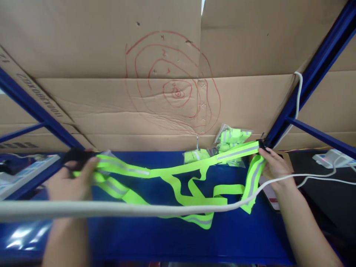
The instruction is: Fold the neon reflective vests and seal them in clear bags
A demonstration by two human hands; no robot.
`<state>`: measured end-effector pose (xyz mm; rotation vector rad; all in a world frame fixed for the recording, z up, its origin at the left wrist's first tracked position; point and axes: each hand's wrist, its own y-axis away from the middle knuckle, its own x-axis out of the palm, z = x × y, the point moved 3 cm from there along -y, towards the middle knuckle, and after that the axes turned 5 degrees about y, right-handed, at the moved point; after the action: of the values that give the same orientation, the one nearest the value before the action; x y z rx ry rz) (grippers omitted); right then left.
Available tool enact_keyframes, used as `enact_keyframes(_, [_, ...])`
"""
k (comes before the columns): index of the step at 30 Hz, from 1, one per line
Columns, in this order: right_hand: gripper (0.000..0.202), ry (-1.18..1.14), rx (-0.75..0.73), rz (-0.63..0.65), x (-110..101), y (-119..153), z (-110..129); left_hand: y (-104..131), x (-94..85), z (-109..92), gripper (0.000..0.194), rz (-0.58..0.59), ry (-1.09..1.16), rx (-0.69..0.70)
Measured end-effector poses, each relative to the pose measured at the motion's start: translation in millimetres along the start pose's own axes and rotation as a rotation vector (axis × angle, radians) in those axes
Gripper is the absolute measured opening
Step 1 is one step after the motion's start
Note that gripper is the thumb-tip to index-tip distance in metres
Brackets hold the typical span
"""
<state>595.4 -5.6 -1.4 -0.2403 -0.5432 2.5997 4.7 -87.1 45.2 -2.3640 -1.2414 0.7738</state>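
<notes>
A neon-yellow reflective vest (182,170) made of elastic straps with silver stripes is stretched between my two hands above a blue shelf. My left hand (72,182), blurred by motion, grips its left end, where a dark piece (78,158) shows. At the other end my right hand (274,165) pinches the strap by a black buckle (263,145). The upper strap runs nearly straight across. Several looser straps hang and fold below it, touching or just over the shelf; I cannot tell which.
Clear bags with folded neon straps (233,141) lie against the cardboard wall (111,100), which bears red drawn rings. A white cable (133,208) crosses in front of the vest. Blue posts (294,111) flank the blue shelf (236,237). Power strips (332,158) lie either side.
</notes>
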Motion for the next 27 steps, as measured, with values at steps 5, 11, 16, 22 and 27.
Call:
enact_keyframes(5, [0.025,0.426,-0.507,0.057,53,55,41,107,88.9,-89,0.055,0.414,-0.182,0.598])
enact_keyframes(11, [0.040,0.960,-0.934,0.182,102,115,66,179,148.7,-113,0.085,0.648,-0.537,0.817])
enact_keyframes(16, [0.044,1.004,-0.973,0.195,115,126,55,184,156.0,-105,0.087,0.635,-0.552,0.792])
enact_keyframes(22, [0.041,1.045,-0.943,0.206,119,129,47,188,157.8,-101,0.080,0.665,-0.562,0.759])
enact_keyframes(27, [0.045,1.051,-0.916,0.244,123,134,45,192,158.5,-100,0.078,0.671,-0.565,0.735])
